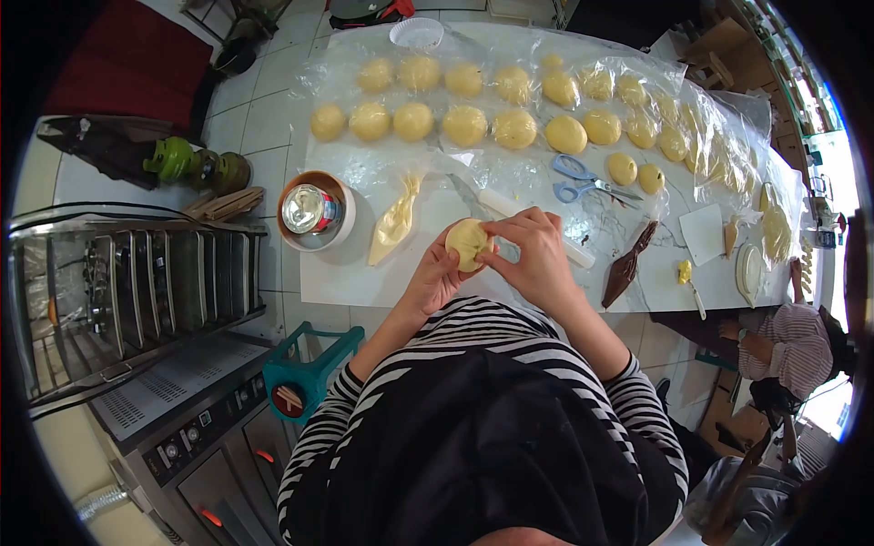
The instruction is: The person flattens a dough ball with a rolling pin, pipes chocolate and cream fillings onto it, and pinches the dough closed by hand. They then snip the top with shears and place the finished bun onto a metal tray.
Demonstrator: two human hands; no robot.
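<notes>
1. The head view looks from the wearer's own head, forward and steeply down past the black garment (482, 437).
2. It sees the left hand (431, 282) and right hand (539, 257) close up, near mid-view, with the worktable (341, 284) spreading beyond.
3. Its wide, dark-cornered field curves at the edges, reaching a metal rack (166, 282) at left and a co-worker (790, 344) farther off at right.

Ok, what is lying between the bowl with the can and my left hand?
A piping bag of pale yellow filling, as the head view shows.
</notes>
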